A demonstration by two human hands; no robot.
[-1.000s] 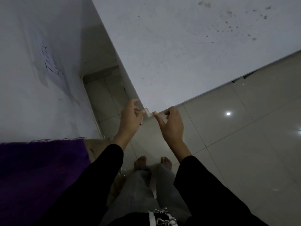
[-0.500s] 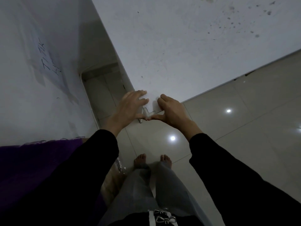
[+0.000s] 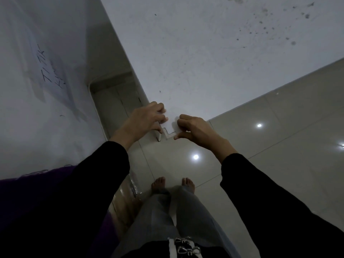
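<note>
My left hand (image 3: 147, 118) and right hand (image 3: 193, 127) each pinch the panel (image 3: 186, 62) at its near corner, flanking the notch (image 3: 169, 132); the panel extends away from me.

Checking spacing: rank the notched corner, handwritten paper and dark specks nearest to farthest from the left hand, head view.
1. Notched corner, gripped by the left hand.
2. Handwritten paper, well off to the left.
3. Dark specks, farthest, upper right.
</note>
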